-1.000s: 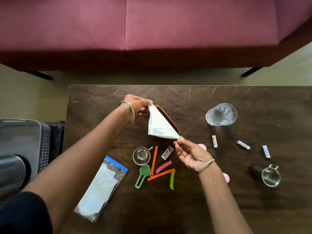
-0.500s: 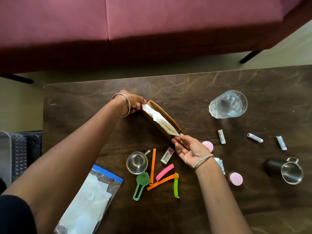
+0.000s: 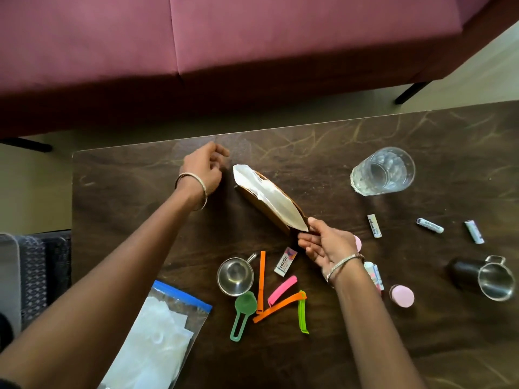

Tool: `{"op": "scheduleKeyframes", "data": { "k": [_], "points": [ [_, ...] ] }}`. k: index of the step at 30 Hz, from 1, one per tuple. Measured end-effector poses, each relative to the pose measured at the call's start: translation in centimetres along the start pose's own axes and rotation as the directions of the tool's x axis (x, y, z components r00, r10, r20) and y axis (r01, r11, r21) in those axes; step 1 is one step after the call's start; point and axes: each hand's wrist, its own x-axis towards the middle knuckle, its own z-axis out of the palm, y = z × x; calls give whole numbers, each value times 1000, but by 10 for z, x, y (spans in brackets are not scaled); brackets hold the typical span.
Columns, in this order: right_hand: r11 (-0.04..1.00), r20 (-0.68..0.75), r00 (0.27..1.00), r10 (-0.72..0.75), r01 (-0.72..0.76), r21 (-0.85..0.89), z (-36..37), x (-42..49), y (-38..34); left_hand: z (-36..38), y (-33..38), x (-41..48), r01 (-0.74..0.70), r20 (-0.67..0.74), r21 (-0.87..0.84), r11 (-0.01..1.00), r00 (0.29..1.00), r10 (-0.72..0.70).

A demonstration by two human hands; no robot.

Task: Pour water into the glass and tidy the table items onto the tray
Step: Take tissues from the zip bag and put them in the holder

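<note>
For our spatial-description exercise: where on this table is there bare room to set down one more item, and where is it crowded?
Bare: the far-left corner beside the left hand; the strip between napkin holder and glass; the near-right corner below the steel mug. Crowded: the clips beside the small steel cup.

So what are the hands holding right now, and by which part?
Right hand pinches the white napkin by its near corner, at the brown holder's end; left hand holds nothing.
</note>
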Motion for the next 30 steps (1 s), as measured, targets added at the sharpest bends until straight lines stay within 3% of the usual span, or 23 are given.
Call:
{"op": "scheduleKeyframes", "data": {
  "k": [2,4,6,8,12,16,20,24,30],
  "points": [
    [935,-108,960,-258,220,-278,-8,-1,4,-7,-5,-1,-237,157,188,953,965,209],
    [673,-51,830,-555,412,-614,-16,-6,7,-10,-3,0,-413,375,312,856,881,288],
    [445,159,751,-640,532,-721,-19,-9,8,-8,5,1,-506,495,378,775,818,293],
    [354,303,744,-595,582,-733,-15,-7,8,-3,12,3,-549,526,416,725,796,301],
    [241,355,703,-616,598,-764,-2,1,11,5,15,5,-571,502,448,688,797,336],
    [156,376,618,-690,634,-758,1,9,7,8,4,-3,-524,444,446,725,833,330],
    [60,432,587,-685,637,-769,-5,18,-14,15,-8,-20,-473,326,411,779,875,359],
    [32,490,569,-660,673,-739,-6,27,-46,31,-12,-33,-430,152,381,818,902,403],
    [24,537,556,-635,708,-705,-2,34,-68,43,-20,-39,-366,34,298,881,927,374]
  ]
}}
